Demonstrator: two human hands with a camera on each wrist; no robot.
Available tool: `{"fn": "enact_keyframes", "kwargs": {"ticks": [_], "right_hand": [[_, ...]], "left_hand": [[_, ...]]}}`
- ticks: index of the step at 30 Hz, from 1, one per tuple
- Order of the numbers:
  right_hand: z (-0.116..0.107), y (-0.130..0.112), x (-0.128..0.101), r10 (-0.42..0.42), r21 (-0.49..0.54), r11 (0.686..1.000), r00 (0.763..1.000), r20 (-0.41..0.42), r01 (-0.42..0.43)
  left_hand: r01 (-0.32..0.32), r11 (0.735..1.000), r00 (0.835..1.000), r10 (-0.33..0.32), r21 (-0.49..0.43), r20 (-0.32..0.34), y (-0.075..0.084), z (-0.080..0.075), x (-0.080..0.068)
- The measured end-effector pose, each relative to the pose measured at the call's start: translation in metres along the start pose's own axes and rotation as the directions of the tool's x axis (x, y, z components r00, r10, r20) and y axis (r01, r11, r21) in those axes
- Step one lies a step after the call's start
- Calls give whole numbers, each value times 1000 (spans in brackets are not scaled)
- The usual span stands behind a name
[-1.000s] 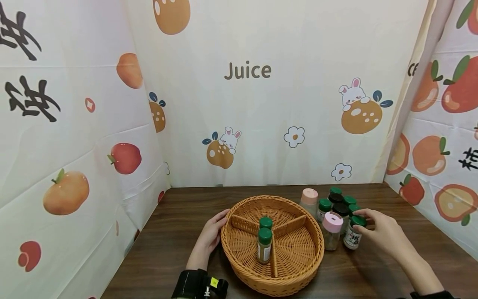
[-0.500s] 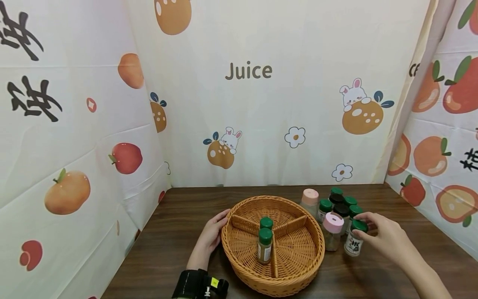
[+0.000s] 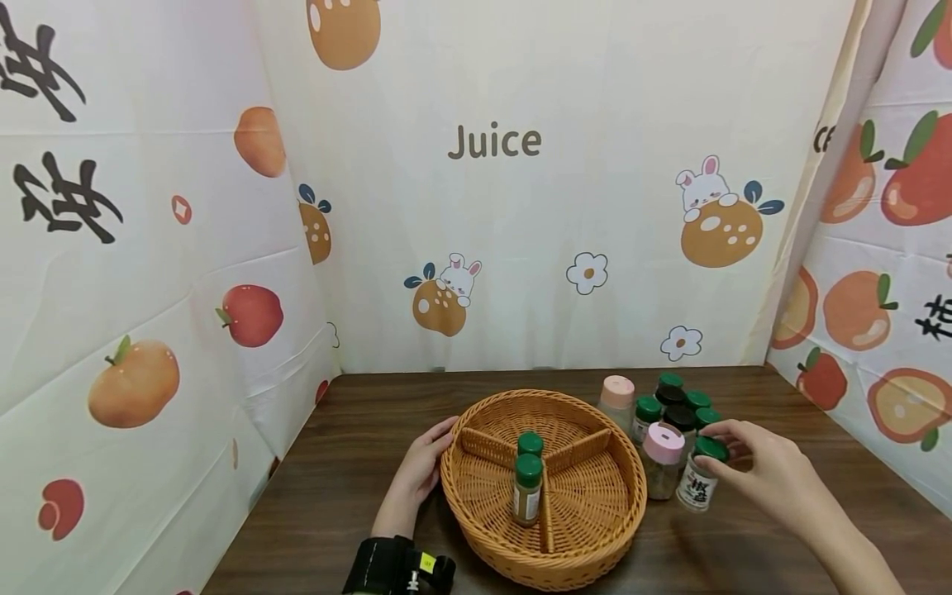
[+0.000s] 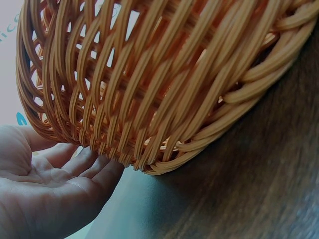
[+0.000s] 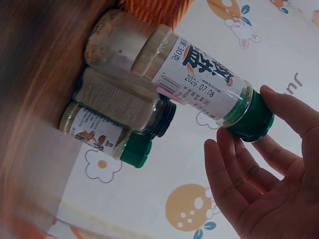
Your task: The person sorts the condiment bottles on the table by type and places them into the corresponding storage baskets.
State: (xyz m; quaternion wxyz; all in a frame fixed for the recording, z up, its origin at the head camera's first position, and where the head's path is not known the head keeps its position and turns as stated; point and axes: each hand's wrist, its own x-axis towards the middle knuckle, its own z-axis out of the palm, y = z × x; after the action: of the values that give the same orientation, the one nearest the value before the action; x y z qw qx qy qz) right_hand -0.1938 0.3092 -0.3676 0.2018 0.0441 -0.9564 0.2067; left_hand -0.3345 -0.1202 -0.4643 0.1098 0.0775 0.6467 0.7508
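Note:
A round wicker basket with three compartments sits on the dark wooden table. Two green-capped spice jars stand in its left compartment. My left hand rests with straight fingers against the basket's left outer wall. My right hand pinches the green cap of a white-labelled spice jar, which is tilted and lifted a little off the table. The right wrist view shows my fingertips around that cap.
A cluster of jars stands right of the basket: a pink-capped one in front, another pink-capped one behind, and several green- and black-capped jars. Printed fabric walls close in the back and both sides.
My right hand closed on the green cap of the nearest jar, then tilted and lifted it slightly toward the basket. The left hand has stayed on the basket.

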Motion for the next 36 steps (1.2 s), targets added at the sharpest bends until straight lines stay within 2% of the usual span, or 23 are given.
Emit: {"fn": "enact_keyframes", "kwargs": {"ticks": [7, 15, 26, 36], "right_hand": [[-2, -14, -2, -52, 18, 998, 997, -51, 53], [-3, -26, -5, -79, 52, 995, 995, -54, 82], [-2, -43, -3, -141, 75, 986, 985, -98, 148], [1, -64, -1, -250, 90, 960, 959, -134, 263]], "left_hand": [[3, 1000, 1000, -3, 2, -2, 0, 0, -1], [0, 1000, 1000, 0, 5, -1, 0, 0, -1], [-3, 1000, 1000, 3, 7, -5, 0, 0, -2], [-12, 1000, 1000, 12, -6, 8, 0, 0, 0]]}}
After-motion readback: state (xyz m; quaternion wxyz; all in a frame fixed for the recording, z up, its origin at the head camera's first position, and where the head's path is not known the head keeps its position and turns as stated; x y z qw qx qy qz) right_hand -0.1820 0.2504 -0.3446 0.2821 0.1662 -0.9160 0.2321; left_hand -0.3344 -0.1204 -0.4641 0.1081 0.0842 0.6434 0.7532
